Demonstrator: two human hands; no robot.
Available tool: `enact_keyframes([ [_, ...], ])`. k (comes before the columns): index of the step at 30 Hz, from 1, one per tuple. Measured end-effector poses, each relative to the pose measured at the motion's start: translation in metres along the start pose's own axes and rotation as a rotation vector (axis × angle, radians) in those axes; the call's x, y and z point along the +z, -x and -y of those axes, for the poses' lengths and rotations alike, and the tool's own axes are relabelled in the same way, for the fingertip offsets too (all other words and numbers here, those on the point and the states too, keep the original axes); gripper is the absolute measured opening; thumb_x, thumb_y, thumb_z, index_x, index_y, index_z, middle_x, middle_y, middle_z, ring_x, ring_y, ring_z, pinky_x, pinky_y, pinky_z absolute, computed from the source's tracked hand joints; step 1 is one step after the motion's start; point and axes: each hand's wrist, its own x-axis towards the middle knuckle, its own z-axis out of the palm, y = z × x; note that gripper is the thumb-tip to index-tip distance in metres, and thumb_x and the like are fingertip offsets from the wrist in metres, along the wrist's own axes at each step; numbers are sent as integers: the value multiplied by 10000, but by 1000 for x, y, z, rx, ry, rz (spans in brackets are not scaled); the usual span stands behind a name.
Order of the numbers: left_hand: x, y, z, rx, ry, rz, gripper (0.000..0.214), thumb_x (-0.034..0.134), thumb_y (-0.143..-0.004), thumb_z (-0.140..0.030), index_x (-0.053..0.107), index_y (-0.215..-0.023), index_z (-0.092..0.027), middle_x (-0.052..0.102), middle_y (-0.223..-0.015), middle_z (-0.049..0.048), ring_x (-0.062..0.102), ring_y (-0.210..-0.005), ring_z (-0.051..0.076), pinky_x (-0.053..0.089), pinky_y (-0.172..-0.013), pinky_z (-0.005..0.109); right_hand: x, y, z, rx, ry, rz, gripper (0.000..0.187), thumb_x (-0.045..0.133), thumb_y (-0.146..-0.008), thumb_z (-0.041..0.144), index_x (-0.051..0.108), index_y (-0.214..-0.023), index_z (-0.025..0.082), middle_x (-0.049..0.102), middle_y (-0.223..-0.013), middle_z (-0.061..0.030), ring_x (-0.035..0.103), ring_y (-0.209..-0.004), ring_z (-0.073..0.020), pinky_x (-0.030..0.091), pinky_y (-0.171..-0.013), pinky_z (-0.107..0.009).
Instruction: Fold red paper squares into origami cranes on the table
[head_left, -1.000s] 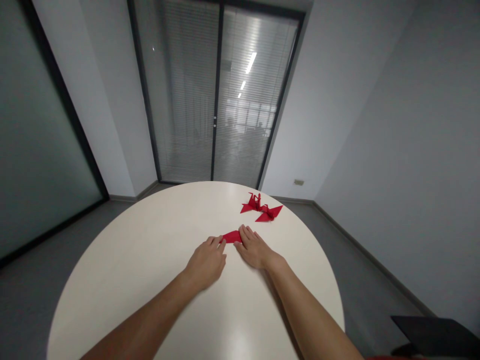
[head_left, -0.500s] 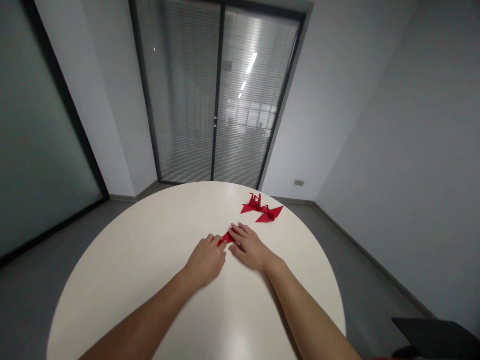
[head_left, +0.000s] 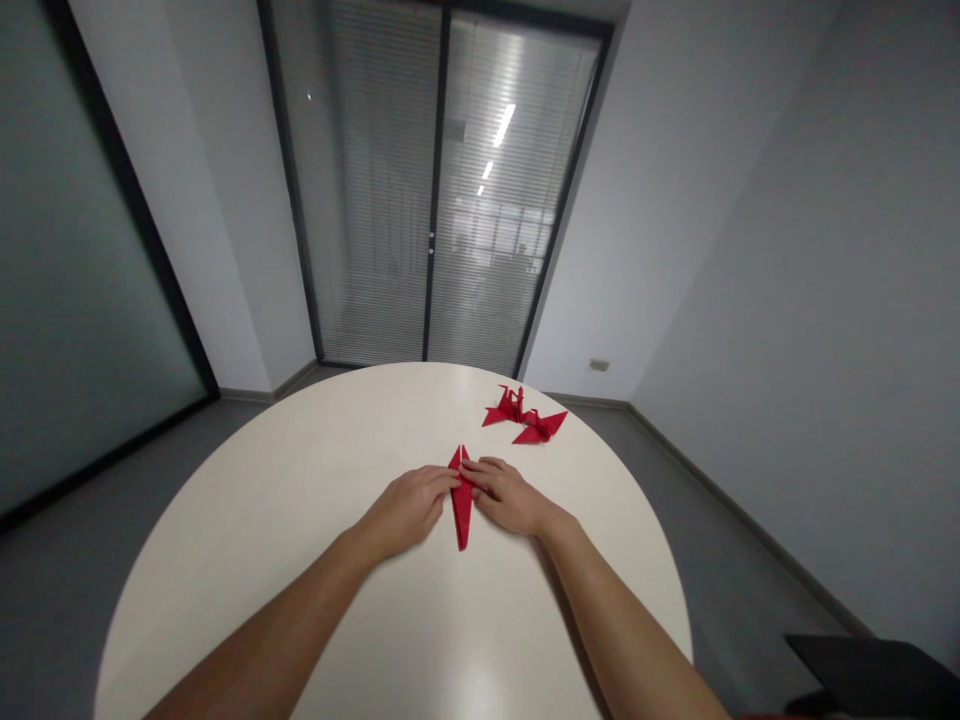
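Note:
A long, narrow piece of folded red paper (head_left: 462, 520) lies on the white table, split into two points at its far end and tapering toward me. My left hand (head_left: 412, 505) grips its left edge, fingers closed together with the tips on the paper. From the other side, my right hand (head_left: 514, 498) has its fingertips over the upper part and its thumb at the right edge, closed on the same paper. The fingers cover part of the paper's middle.
Two red origami cranes, one (head_left: 508, 405) behind the other (head_left: 541, 428), stand near the far right rim of the round white table (head_left: 300, 460). A black object, perhaps a chair (head_left: 877, 670), shows at the lower right. Glass panels with blinds (head_left: 375, 200) rise beyond the table.
The red paper, earlier mostly covered by both hands, now shows as a long split shape pointing toward me. My left hand has shifted slightly, its fingers now straighter. The cranes have stayed put.

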Motion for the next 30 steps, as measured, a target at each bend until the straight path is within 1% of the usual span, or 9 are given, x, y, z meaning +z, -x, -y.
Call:
enact_keyframes([
  [2,2,1,6,-15,3,-6,392,454,-928,-96,643,-1254,-206,648,-1338,50,576,-1245,187,413,-1117,349,2,0,-2,-1,-36,-7,499,452,-960,250,508,-1454,216,502,-1498,-73,379,-1410,-300,280,-1183,-505],
  [4,3,2,8,-28,9,1,394,467,-920,-96,648,-1252,-207,659,-1324,52,588,-1236,194,425,-1110,360,4,0,-4,2,-72,-30,543,498,-916,213,497,-1460,214,521,-1482,-75,385,-1404,-308,309,-1170,-505],
  [7,2,2,7,-35,24,6,382,486,-914,-105,662,-1234,-215,675,-1295,54,608,-1203,209,451,-1084,379,6,0,-7,-11,-115,-79,624,567,-835,170,498,-1454,206,555,-1445,-88,407,-1388,-319,352,-1145,-502],
  [9,2,2,6,-36,35,4,371,498,-912,-113,672,-1222,-219,682,-1281,57,610,-1194,216,456,-1077,390,8,0,-8,-37,-133,-111,625,610,-801,177,535,-1421,204,588,-1405,-92,430,-1371,-321,366,-1136,-500],
  [12,2,2,7,-39,46,8,377,510,-906,-116,673,-1228,-225,686,-1273,57,609,-1192,218,453,-1078,393,7,-1,-7,-83,-149,-157,555,652,-785,197,611,-1338,206,639,-1334,-92,475,-1329,-311,379,-1125,-487],
  [16,3,3,8,-42,56,6,379,516,-910,-124,674,-1234,-240,690,-1267,48,598,-1205,217,443,-1084,390,4,-1,-5,-119,-167,-204,475,680,-782,199,667,-1256,220,671,-1267,-92,526,-1267,-298,412,-1090,-471],
  [23,3,2,11,-37,50,10,309,547,-922,-159,701,-1179,-234,713,-1202,56,616,-1144,218,466,-1036,378,-1,0,-2,-121,-179,-220,370,704,-798,206,717,-1166,237,686,-1219,-82,562,-1204,-278,442,-1052,-429],
  [30,2,2,11,-30,54,8,261,558,-938,-190,705,-1150,-233,720,-1175,49,624,-1110,215,482,-1002,371,-2,0,-2,-96,-185,-232,236,675,-858,242,749,-1083,248,711,-1156,-65,596,-1134,-252,465,-1006,-390],
])
